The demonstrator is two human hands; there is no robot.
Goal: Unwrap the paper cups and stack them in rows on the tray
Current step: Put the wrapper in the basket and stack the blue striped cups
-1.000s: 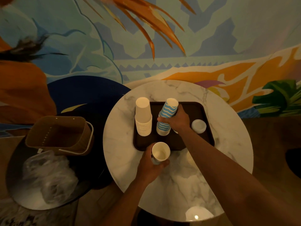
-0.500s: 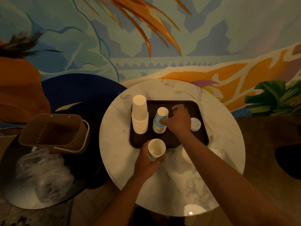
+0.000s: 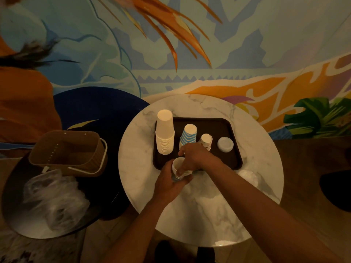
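Note:
A dark brown tray lies on a round marble table. On it stand a tall stack of plain white cups, upside down, a blue-and-white striped stack, a short patterned cup and a white lid. At the tray's front edge my left hand grips a small stack of cups, mouth up. My right hand reaches over it, fingers pinching the rim of the top cup.
A tan basket and a crumpled clear plastic wrapper sit on a lower round table at the left. More clear wrapping lies on the marble to the right of the tray. A painted wall rises behind.
My right hand let go of the striped stack on the tray and came back to the cups in my left hand. The striped stack now stands alone, with a short patterned cup showing beside it.

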